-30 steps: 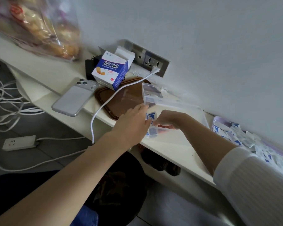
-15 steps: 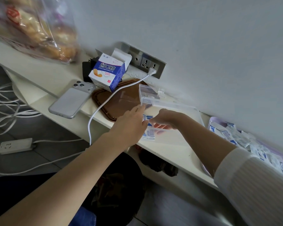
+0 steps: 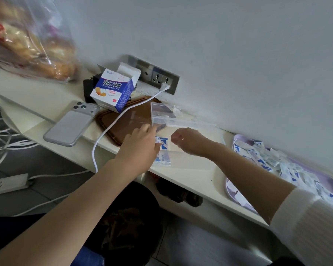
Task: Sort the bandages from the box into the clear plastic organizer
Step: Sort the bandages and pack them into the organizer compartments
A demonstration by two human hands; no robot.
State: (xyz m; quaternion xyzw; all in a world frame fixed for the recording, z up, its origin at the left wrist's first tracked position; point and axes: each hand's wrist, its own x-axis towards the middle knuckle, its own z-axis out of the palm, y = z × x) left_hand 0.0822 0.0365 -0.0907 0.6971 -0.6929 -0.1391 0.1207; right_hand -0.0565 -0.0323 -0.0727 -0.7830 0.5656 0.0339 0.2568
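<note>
Since half a second ago the right hand (image 3: 186,141) has drawn back from the bandages (image 3: 162,148) it was touching, toward the right end of the clear plastic organizer (image 3: 196,160); the left hand (image 3: 140,148) keeps its place at the organizer's left end. The organizer lies open on the worktop (image 3: 181,179), its lid (image 3: 161,114) standing up at the far left so that the inside is reachable from above. Several blue-and-white bandages lie flat and side by side inside the organizer's left end; dividers cannot be made out through the clear plastic, so the compartment cannot be told. The left hand is released, fingers straight, its edge touching the bandages at the organizer's left wall: judged to be steadying the light organizer and squaring the row. The right hand hangs over the organizer's middle with fingers loosely curled and nothing showing in them, as suits a hand that has let go and is free to fetch more. Right of the organizer, a purple tray (image 3: 235,138) carries a loose heap (image 3: 267,162) of bandages, the supply placed within the right hand's reach. The bandage box (image 3: 112,89) stands beyond and left of the organizer, flaps open, out of the working path. A brown tray (image 3: 121,121), a phone (image 3: 69,123) and a white cable (image 3: 104,139) lie left of the organizer, apart from the sorting. Most of the heap is unsorted, so the task is judged to be at an early stage
</note>
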